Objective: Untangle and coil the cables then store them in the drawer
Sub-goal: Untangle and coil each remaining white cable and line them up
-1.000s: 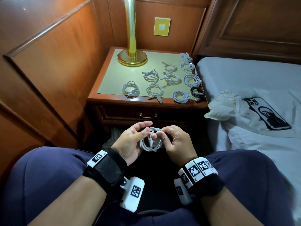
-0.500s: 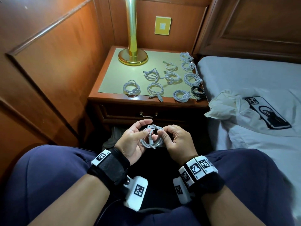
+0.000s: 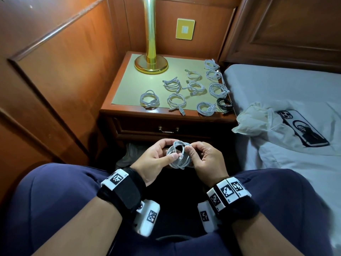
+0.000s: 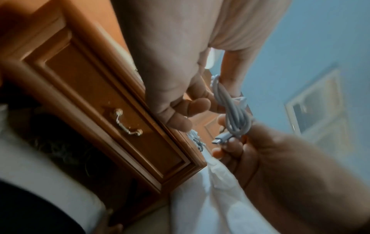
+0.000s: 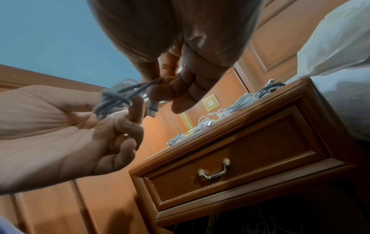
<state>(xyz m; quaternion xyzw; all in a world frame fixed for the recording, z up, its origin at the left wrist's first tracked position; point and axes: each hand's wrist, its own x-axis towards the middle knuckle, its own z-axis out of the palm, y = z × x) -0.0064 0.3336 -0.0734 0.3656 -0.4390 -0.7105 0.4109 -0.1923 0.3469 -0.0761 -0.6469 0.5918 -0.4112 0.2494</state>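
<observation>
The tall brass lamp column (image 3: 151, 26) is cut off by the top edge — no shade visible. Connector types on the small white coiled cables (image 3: 192, 87) on the wooden nightstand are too small to read. The closed wooden drawer (image 5: 236, 159) hides its contents. The right-wrist view blurs the grey-white cable coil (image 5: 114, 99) — its loop count cannot be told.

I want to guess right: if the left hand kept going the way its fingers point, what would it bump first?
Probably the right hand, since the left hand points across the coiled white cable they share.
</observation>
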